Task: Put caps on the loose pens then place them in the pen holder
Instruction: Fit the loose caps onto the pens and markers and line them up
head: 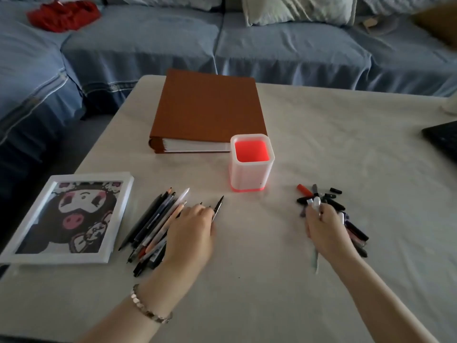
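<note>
A white square pen holder (251, 164) with a red bottom stands upright at the table's middle, nothing in it. Several loose pens (153, 226) lie in a heap at the left. My left hand (191, 233) rests on the heap's right side, its fingers curled round a black pen (218, 208) that points away from me. Several pen caps (331, 201), mostly black and one red, lie in a pile at the right. My right hand (324, 226) sits on that pile and pinches a white cap (315, 202) in its fingertips.
A brown binder (207, 107) lies behind the holder, touching it. A white-framed cartoon picture (71, 216) lies at the left edge. A dark device corner (444, 139) shows at the right. A blue sofa (272, 45) runs along the back. White cloth (259, 280) covers the table.
</note>
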